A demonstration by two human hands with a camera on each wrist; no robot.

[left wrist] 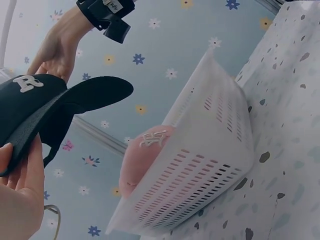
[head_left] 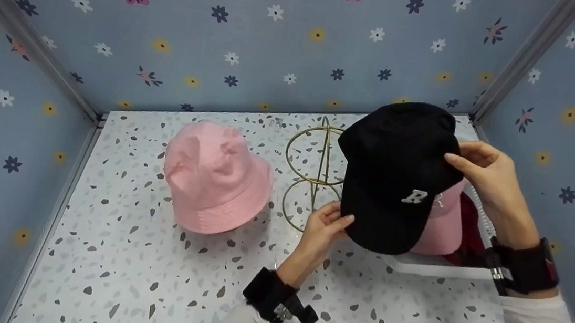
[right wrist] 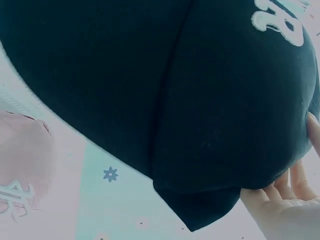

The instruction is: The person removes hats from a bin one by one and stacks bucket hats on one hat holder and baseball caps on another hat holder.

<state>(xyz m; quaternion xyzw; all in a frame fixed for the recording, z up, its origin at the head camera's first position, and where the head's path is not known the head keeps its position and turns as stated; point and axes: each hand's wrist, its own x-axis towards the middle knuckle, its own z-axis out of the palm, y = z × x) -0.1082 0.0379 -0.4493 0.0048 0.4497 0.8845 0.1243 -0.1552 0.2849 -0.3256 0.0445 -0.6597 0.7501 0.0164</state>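
A black baseball cap (head_left: 399, 151) with a white letter R is held up over a white basket (head_left: 440, 271), its brim facing the front. The left hand (head_left: 320, 233) pinches the brim's edge between thumb and fingers. On the other side, the right hand (head_left: 496, 181) grips the crown's edge, thumb outside; the right wrist view shows this hand (right wrist: 287, 205) at the cap's rim. Behind the black cap, a pink cap (head_left: 442, 229) with white lettering sits in the basket beside dark red fabric (head_left: 472, 227). The black cap hides much of the basket in the head view.
A pink bucket hat (head_left: 213, 170) stands on the speckled table (head_left: 149, 285) at the left, raised on something hidden. Between it and the black cap is a gold wire rack (head_left: 321, 181) with round loops. Flower-patterned walls (head_left: 257, 37) enclose the back and sides.
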